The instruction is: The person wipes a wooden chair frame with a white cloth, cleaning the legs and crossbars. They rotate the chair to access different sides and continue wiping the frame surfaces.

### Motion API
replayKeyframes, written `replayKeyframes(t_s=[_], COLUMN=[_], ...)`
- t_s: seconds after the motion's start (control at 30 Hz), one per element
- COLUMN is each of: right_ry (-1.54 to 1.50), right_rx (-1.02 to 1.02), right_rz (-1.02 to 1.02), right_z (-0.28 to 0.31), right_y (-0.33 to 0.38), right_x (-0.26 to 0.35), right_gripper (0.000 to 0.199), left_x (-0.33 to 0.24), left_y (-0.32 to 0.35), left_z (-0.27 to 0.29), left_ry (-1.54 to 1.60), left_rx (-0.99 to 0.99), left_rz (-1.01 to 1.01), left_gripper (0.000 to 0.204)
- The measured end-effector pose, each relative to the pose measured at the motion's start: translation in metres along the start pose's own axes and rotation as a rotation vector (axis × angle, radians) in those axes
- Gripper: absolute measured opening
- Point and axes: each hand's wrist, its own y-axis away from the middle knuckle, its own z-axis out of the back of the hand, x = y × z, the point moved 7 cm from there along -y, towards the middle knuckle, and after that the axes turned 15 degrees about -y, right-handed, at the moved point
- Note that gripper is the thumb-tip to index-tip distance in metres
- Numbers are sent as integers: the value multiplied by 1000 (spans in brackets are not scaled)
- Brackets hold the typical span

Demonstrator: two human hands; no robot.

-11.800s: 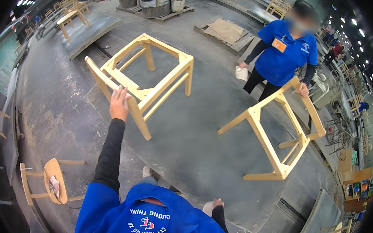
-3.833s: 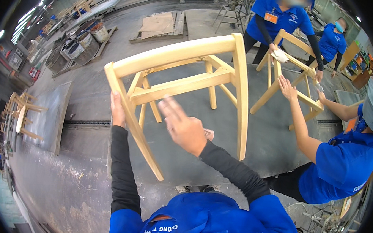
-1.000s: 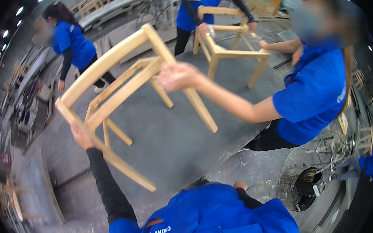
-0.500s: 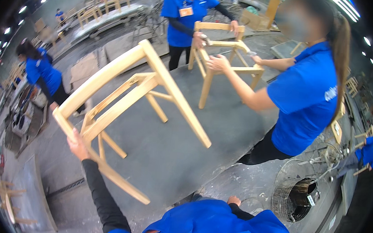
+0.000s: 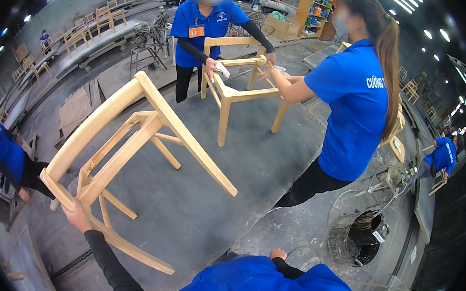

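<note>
My left hand (image 5: pixel 78 216) is wrapped round a back post of a pale wooden chair frame (image 5: pixel 118 183), low on the left. The frame has a curved backrest and no seat panel, and it stands tilted over the dark grey tabletop (image 5: pixel 184 218). My right hand (image 5: pixel 278 253) is beside my body near the table's front edge, fingers curled, with nothing visible in it. Farther off, a second chair frame (image 5: pixel 224 112) stands on the table. Two co-workers in blue shirts have their hands on it, one with a white cloth (image 5: pixel 222 69).
A co-worker (image 5: pixel 349 99) stands along the table's right side, another (image 5: pixel 206 30) at its far end. A third person (image 5: pixel 8 154) is at the left. On the floor at right sits a dark round bin (image 5: pixel 359 238) amid hoses. More chairs (image 5: pixel 78 40) line long benches behind.
My view has shifted, and the chair in my left hand now appears lower and farther left. The right-hand co-worker's hands have drawn together over the second chair. The person at left has moved outward.
</note>
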Motion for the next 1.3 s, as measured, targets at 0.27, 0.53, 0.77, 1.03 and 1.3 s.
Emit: replayKeyframes(t_s=[0.27, 0.53, 0.77, 1.03, 1.3], right_ry=[-20, -25, -55, -52, -106], right_rx=[12, 19, 69, 74, 72], right_rz=[-50, -42, -63, -72, -70], right_z=[3, 0, 8, 21, 18], right_y=[0, -2, 8, 22, 13], right_x=[-5, -6, 0, 16, 17], right_gripper=[25, 25, 25, 25, 24], left_x=[-5, -7, -7, -29, -45], left_y=[3, 8, 14, 41, 119], left_z=[2, 2, 2, 14, 37], left_ry=[9, 96, 176, 114, 142], left_rx=[-25, -2, 44, -1, -66], left_rz=[-9, 15, 37, 4, -22], left_gripper=[55, 54, 48, 47, 53])
